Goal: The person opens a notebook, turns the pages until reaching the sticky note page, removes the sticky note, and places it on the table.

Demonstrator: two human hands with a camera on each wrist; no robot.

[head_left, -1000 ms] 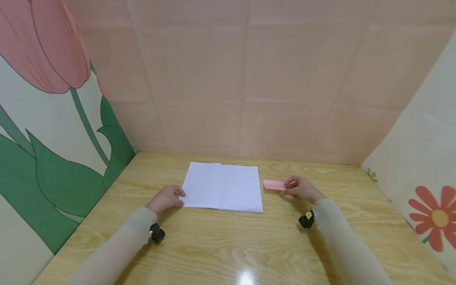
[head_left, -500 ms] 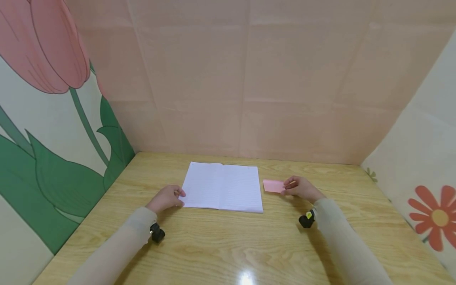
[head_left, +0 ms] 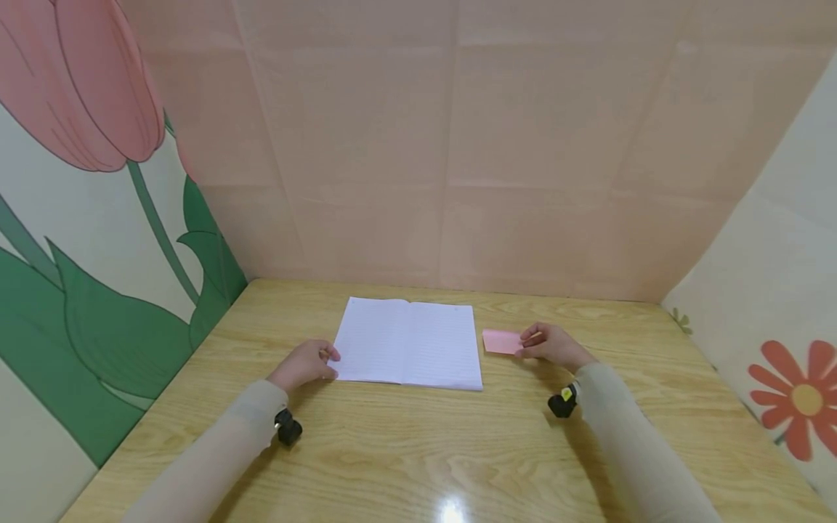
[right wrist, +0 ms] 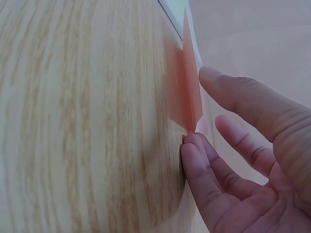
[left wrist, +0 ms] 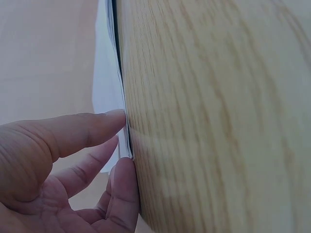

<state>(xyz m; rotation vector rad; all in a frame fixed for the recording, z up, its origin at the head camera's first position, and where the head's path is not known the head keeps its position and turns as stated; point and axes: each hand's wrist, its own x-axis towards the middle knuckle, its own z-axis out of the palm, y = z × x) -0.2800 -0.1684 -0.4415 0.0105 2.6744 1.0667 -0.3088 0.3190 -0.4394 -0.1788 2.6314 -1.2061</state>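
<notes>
An open notebook (head_left: pixel 439 345) with white lined pages lies flat on the wooden table. At its near left corner rests my left hand (head_left: pixel 307 362); in the left wrist view the thumb (left wrist: pixel 114 116) touches the notebook's edge and the other fingers sit by the corner. To the notebook's right is a small pink sticky note (head_left: pixel 500 341). My right hand (head_left: pixel 552 344) pinches that note by its right end. The right wrist view shows the note (right wrist: pixel 192 80) standing away from the tabletop at a tilt, its lower corner curled, with its shadow on the wood.
The wooden table (head_left: pixel 405 450) reaches back to a plain peach backdrop (head_left: pixel 445 145). Printed flower panels stand on both sides, with a tulip (head_left: pixel 98 80) at left and a red flower (head_left: pixel 807 399) at right. A small black camera (head_left: pixel 288 427) sits at the left wrist.
The pink sticky note's near edge has come down toward me, so more of its face shows than a second ago. Both hands and the notebook have stayed in place.
</notes>
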